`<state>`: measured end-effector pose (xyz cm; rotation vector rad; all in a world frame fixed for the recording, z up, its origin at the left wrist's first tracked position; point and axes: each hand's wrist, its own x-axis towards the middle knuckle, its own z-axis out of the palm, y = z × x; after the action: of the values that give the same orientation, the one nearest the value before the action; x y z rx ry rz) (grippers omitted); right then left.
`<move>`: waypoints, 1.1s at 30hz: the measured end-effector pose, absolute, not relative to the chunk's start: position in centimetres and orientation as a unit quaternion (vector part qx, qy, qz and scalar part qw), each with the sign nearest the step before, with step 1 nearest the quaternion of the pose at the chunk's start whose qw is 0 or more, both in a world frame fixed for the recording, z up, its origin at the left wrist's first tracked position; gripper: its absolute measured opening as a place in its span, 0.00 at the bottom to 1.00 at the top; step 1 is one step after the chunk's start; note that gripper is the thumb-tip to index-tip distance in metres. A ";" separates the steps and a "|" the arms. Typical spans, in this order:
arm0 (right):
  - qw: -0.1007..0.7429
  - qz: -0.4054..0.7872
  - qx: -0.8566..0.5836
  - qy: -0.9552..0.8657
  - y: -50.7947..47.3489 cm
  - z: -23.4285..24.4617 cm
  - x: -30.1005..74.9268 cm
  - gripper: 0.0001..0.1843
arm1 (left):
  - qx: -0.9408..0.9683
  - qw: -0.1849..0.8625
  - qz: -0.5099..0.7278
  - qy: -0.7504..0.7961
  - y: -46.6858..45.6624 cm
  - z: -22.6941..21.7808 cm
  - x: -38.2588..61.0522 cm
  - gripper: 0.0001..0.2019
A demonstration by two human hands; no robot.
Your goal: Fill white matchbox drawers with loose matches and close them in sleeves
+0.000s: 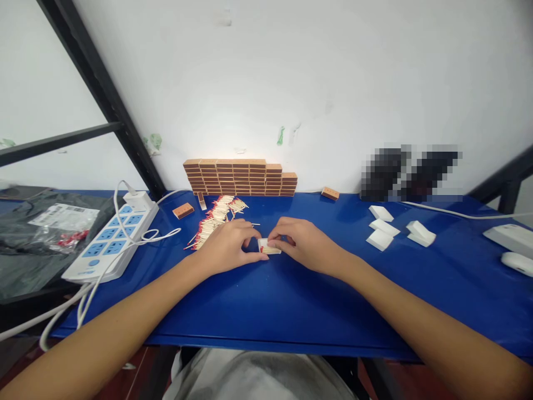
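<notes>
A small white matchbox tray (262,243) lies on the blue table with some red-tipped matches (270,250) inside it. My left hand (227,244) grips the tray from the left, its thumb along the near side and its fingers behind. Over the tray's right part, my right hand (306,244) is closed in a pinch; what its fingertips hold, if anything, is hidden. Just beyond my left hand spreads a long heap of loose matches (212,219), some crossing at its right end.
Stacked brown matchboxes (233,178) line the wall. Single matchboxes lie at left (183,210) and back right (330,193). Several white trays (381,228) rest to the right. A white power strip (110,236) with looping cables and a dark plastic bag (25,250) occupy the left.
</notes>
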<state>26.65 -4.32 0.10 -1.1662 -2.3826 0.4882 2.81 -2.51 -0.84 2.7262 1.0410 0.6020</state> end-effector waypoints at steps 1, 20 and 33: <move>0.234 0.172 -0.424 -0.858 -4.1 0.2 26.7 0.08 | 0.913 0.082 0.201 0.346 -2.5 -0.9 2.8 0.18; 0.085 0.140 -0.458 -0.874 1.5 -0.3 22.8 0.09 | 0.933 0.153 0.163 0.282 -4.5 -0.8 3.9 0.20; 0.129 0.165 -0.460 -0.863 -2.2 0.5 28.7 0.10 | 0.900 0.102 0.179 0.385 -2.8 -0.5 3.0 0.18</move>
<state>28.65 -2.21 0.54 -1.3367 -2.5092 0.4810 3.00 -2.80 -0.54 2.6566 1.1373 0.5282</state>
